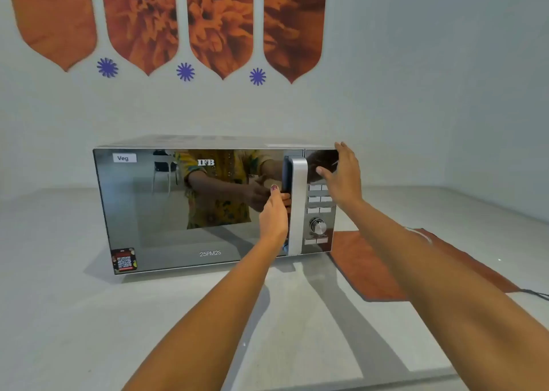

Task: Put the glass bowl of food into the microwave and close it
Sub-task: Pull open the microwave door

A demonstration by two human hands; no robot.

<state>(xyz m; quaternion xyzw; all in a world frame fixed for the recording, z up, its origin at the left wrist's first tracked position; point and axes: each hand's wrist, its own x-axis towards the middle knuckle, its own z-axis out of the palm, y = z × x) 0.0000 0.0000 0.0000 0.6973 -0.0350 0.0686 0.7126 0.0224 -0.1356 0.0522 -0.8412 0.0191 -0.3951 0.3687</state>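
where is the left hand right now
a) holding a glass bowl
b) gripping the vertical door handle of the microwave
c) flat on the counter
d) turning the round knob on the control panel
b: the left hand has its fingers curled around the silver door handle of the microwave, whose door looks shut, while the right hand rests against the upper right corner above the knob; no bowl is in view.
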